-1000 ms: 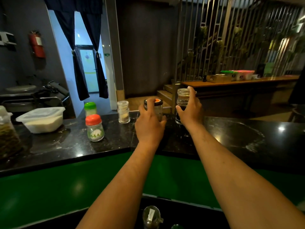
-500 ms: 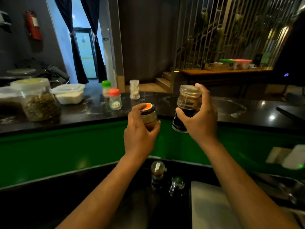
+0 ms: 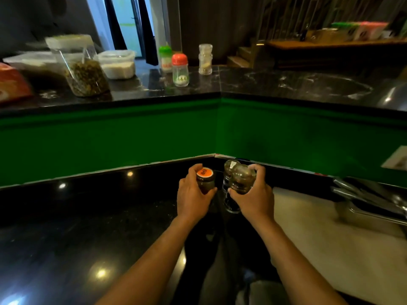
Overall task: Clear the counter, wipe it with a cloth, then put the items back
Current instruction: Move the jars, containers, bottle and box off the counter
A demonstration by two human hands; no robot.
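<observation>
Both grips are closing round jars low at the near corner of the lower table [image 3: 88, 227]. At about 11 o'clock from the wrists, the left hand [image 3: 192, 198] is wrapping its fingers round the orange-lidded jar [image 3: 205, 180], thumb on the near side, palm behind the body. At about 1 o'clock, the right hand [image 3: 255, 200] is holding the clear-lidded dark jar [image 3: 239, 186] by its waist, and that jar is tilting slightly toward 11 o'clock, just beside another small jar [image 3: 229, 172] already standing in the corner.

These look like small glass condiment jars: stiff, fairly light, smooth and likely slippery, and liable to chip if knocked against each other or the stone. Taking them round the body below the lid, as now, is probably safest, since a lid may be loose.

Farther off, at 12 o'clock, the upper table [image 3: 286, 84] is carrying the spice grinder [image 3: 205, 59], the red-capped bottle [image 3: 180, 70], the green-capped bottle [image 3: 165, 58], a white tub [image 3: 117, 64] and a big clear container [image 3: 81, 69] at 10 o'clock.

Compared with half a second ago, both jars are no longer up in the air in front of the green wall [image 3: 110, 139]; they are coming down to the lower table, and the view is tipping downward.
</observation>
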